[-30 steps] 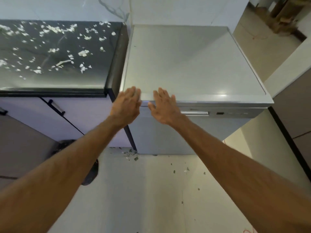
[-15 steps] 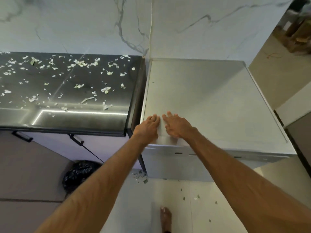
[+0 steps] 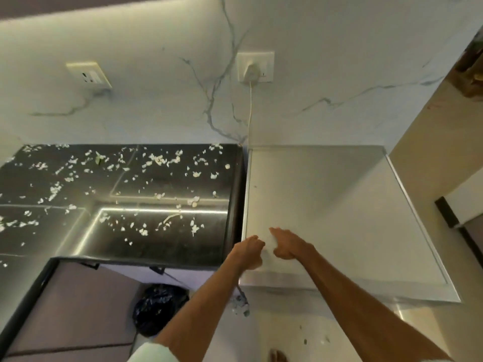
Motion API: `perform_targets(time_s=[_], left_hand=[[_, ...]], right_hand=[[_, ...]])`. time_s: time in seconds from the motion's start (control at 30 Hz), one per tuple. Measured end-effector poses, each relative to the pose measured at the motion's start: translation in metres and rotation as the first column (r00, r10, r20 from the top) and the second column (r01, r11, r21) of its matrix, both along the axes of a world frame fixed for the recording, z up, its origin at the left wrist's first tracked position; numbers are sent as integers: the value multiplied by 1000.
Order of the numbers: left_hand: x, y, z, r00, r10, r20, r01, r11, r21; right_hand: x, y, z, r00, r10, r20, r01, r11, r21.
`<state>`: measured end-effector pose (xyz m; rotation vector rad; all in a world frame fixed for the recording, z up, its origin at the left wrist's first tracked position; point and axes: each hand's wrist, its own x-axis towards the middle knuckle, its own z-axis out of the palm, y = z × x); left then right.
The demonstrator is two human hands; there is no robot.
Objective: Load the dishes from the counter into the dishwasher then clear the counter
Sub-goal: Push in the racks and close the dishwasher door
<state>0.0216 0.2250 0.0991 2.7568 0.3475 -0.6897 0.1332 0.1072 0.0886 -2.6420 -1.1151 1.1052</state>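
**Curling in at the dishwasher (image 3: 339,218) corner**

Bending the left hand's (image 3: 248,253) fingers (image 3: 257,241) loosely inward from the flat spread of half a second ago, gripping nothing visible, and resting them on the white top at its front left corner. Stretching the right hand's (image 3: 291,246) fingers (image 3: 274,231) out toward the upper left, laying them on the same top just beside the left hand, holding nothing. Reaching in with both bare forearms from the lower edge, showing a white sleeve (image 3: 150,352) at the left arm's upper end.

Working at a dishwasher standing just right of the dark counter (image 3: 170,244), backing onto a veined marble wall. Facing pale scraps (image 3: 156,160) lying strewn across that glossy counter. Looking further out at a white plug (image 3: 251,71) sitting in a wall socket above the gap between counter and dishwasher, its cord (image 3: 250,108) dropping straight down behind them. Taking in a second socket (image 3: 88,75) well to the left, and a black bag (image 3: 159,308) sitting on the floor below the counter's front edge.
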Motion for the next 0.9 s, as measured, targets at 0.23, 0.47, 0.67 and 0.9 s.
perform_targets(time_s=[0.23,0.47,0.67,0.9], left_hand=[[42,77,51,923,92,373,-114,993,37],[120,180,138,860,57,507,-169,969,178],[193,244,181,881,-59,470,-152,905,398],[258,293,211,883,31,468,-269,851,451]], right_hand=[[40,67,51,989,-104,101,78,969,234],[109,107,102,957,-192,216,113,937,332],[150,136,146,919,-215,330,67,910,409],[192,180,191,846,-202,494,-26,909,415]])
